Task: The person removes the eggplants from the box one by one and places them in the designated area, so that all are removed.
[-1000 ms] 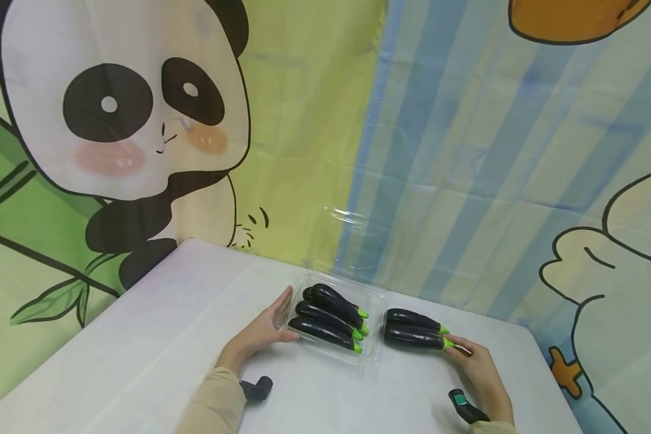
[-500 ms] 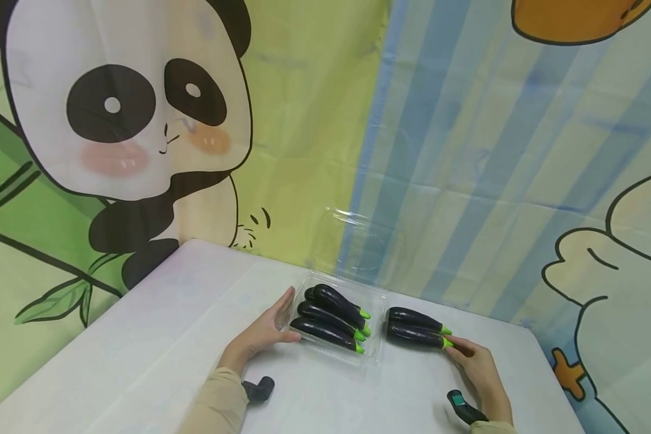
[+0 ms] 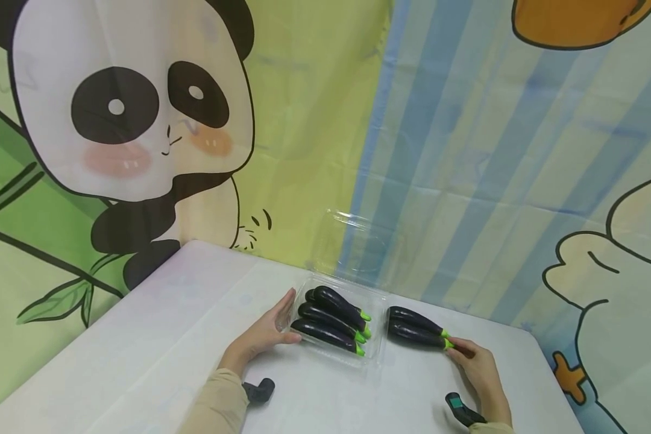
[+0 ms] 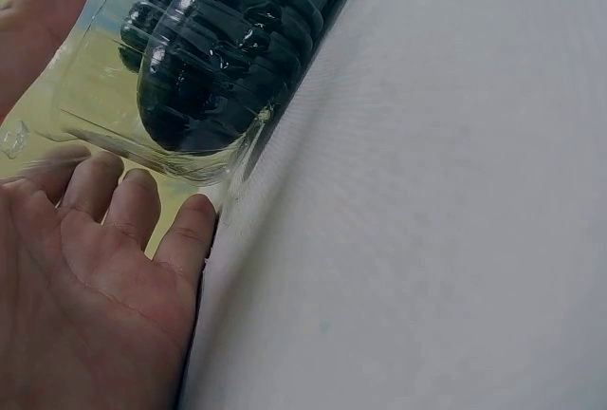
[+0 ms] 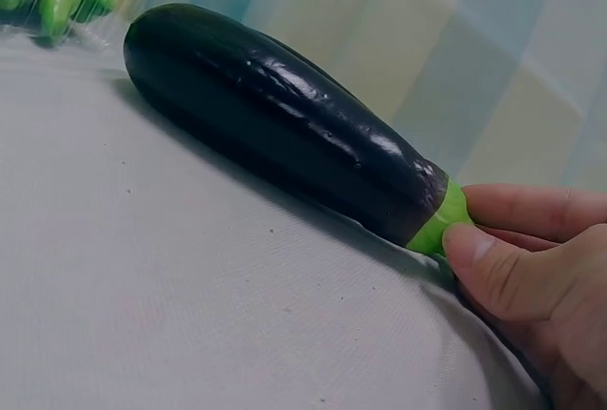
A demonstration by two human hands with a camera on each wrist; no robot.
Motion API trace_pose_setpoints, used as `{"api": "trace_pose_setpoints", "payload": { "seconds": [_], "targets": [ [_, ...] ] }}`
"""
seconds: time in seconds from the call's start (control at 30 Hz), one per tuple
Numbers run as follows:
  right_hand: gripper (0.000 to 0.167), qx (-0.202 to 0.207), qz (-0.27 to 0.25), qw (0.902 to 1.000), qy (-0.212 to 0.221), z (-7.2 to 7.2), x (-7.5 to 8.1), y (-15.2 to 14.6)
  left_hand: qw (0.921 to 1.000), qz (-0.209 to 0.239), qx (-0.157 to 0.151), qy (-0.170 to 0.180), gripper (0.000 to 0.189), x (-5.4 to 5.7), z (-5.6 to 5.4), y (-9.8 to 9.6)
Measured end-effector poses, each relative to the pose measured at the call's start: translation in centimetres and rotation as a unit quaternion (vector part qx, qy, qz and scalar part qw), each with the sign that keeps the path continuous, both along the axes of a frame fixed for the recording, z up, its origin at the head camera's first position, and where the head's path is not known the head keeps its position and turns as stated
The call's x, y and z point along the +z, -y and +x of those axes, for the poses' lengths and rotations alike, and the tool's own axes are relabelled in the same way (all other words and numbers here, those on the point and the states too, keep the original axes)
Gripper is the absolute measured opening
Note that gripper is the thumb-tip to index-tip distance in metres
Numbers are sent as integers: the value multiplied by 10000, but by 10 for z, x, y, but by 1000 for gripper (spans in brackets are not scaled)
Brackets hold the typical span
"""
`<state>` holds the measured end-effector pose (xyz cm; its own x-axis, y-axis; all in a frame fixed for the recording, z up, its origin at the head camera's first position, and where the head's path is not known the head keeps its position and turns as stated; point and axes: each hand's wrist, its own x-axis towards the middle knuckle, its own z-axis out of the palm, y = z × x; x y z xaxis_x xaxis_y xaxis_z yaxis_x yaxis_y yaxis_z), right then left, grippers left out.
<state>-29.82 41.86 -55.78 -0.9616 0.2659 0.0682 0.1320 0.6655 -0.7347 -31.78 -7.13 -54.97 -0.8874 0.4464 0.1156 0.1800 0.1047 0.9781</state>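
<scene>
At the middle of the table, a clear plastic clamshell box (image 3: pixel 377 325) lies with its lid (image 3: pixel 352 247) raised at the back. Several dark eggplants (image 3: pixel 331 316) with green stems are inside it. My left hand (image 3: pixel 263 331) rests against the box's left end, thumb at the front and fingers spread behind; the left wrist view shows the fingers (image 4: pixel 133 206) loosely bent beside the plastic. Two more eggplants (image 3: pixel 415 336) lie side by side to the right of the box. My right hand (image 3: pixel 477 361) pinches the green stem end of the nearer eggplant (image 5: pixel 285 130) between thumb and fingers.
A white cloth-covered table (image 3: pixel 314 404) carries everything. Right behind it hangs a printed curtain (image 3: pixel 304 120) with a panda and stripes, close to the box's raised lid. The table's right edge lies a little beyond my right hand.
The head view shifts slightly. Both hands stay almost where they were, the left at the box and the right on the eggplant's stem. The two outer eggplants barely move.
</scene>
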Motion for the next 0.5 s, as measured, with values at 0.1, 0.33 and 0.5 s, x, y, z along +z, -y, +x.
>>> {"api": "trace_pose_setpoints", "payload": {
  "seconds": [0.1, 0.33, 0.5],
  "targets": [
    [37, -46, -18, 10000, 0, -1, -1, 0, 10000, -8, 4, 5, 116, -1, -1, 0],
    [36, -85, 188, 9998, -57, -3, -3, -1, 10000, 17, -26, -8, 115, -1, -1, 0],
    [37, -40, 281, 9995, -116, -2, -1, 0, 10000, 25, -28, -34, 114, 0, -1, 0]
  ]
}}
